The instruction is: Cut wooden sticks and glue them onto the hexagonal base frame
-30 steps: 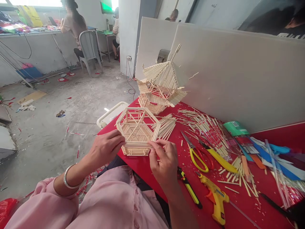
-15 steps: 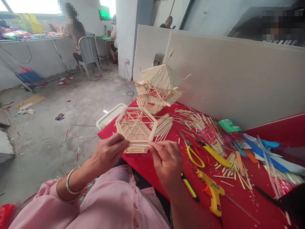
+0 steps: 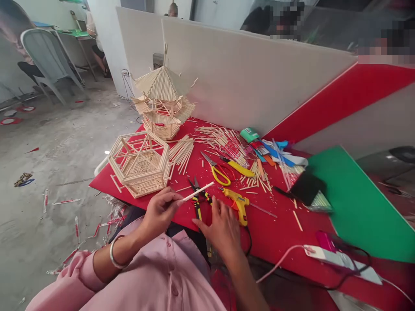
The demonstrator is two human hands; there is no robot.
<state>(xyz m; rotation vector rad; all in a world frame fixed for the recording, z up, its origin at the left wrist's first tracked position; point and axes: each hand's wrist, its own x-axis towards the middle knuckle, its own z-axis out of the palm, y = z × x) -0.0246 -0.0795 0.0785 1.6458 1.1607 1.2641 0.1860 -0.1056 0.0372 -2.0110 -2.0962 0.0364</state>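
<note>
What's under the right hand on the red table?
The black-and-yellow cutters run under the thumb side of the right hand, over the red table. The yellow glue gun lies just past the fingers, uncovered. What the palm itself covers cannot be seen.

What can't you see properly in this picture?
- Head view: the right hand covers the near end of the black-and-yellow cutters.
- The left hand hides the near end of the stick.
- The green box has a label too small to read.
- The green board runs off the right edge.

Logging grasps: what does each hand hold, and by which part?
The left hand pinches a thin stick by its near end; the right hand holds nothing.
</note>
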